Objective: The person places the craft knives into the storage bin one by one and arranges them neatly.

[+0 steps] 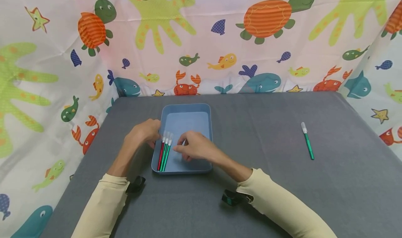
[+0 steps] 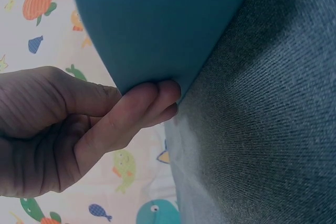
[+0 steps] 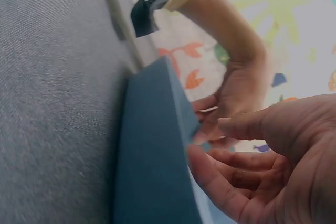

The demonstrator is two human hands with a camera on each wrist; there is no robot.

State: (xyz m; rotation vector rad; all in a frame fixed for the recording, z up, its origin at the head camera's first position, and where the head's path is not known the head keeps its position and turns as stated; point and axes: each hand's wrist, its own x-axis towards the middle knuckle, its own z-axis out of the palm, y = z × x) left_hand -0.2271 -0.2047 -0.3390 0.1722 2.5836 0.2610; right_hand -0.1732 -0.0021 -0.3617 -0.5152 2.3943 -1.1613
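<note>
A blue tray (image 1: 188, 168) lies on the grey table. Along its left side are a red marker (image 1: 161, 156) and two green markers (image 1: 166, 158), side by side with their clear caps pointing away from me. My left hand (image 1: 146, 131) grips the tray's left wall; in the left wrist view, thumb and fingers (image 2: 113, 121) pinch its edge. Over the tray, to the right of the markers, hovers my right hand (image 1: 196, 147). Its thumb and forefinger are apart with nothing between them, as the right wrist view also shows.
Another green marker (image 1: 308, 143) with a whitish cap lies far to the right on the grey tablecloth (image 1: 251, 126). A curtain (image 1: 207, 42) printed with sea animals hangs behind the table and along both sides. Dark wrist devices (image 1: 231, 198) sit beneath the sleeves.
</note>
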